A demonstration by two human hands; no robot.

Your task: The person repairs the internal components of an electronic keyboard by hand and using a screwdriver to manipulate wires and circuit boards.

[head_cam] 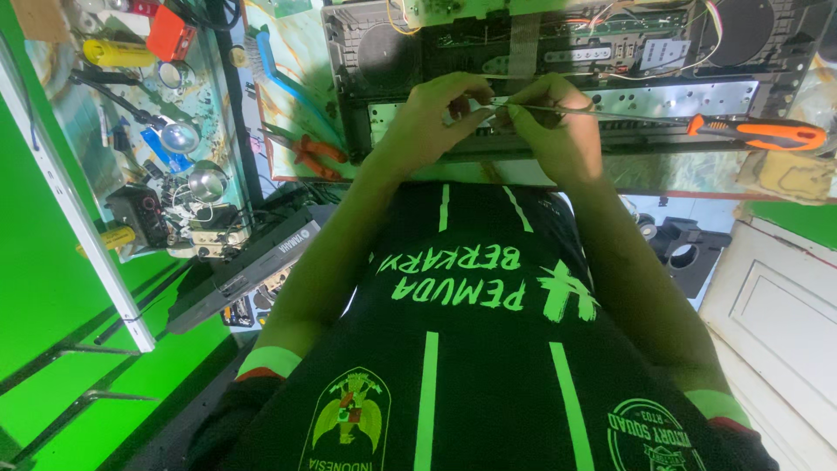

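The head camera looks down over a dark shirt with green stripes at an opened grey keyboard chassis (558,131) lying across a patterned table (288,70). Both hands meet at its near edge. The left hand (427,122) curls its fingers over the chassis rim, touching the metal; whether it pinches anything cannot be told. The right hand (558,131) is closed around the thin shaft of a long screwdriver (697,122), whose orange and black handle sticks out to the right, well past the hand. The tip sits between the two hands. Orange pliers (314,157) lie just left of the chassis, and a yellow cylinder (118,54) rests farther left.
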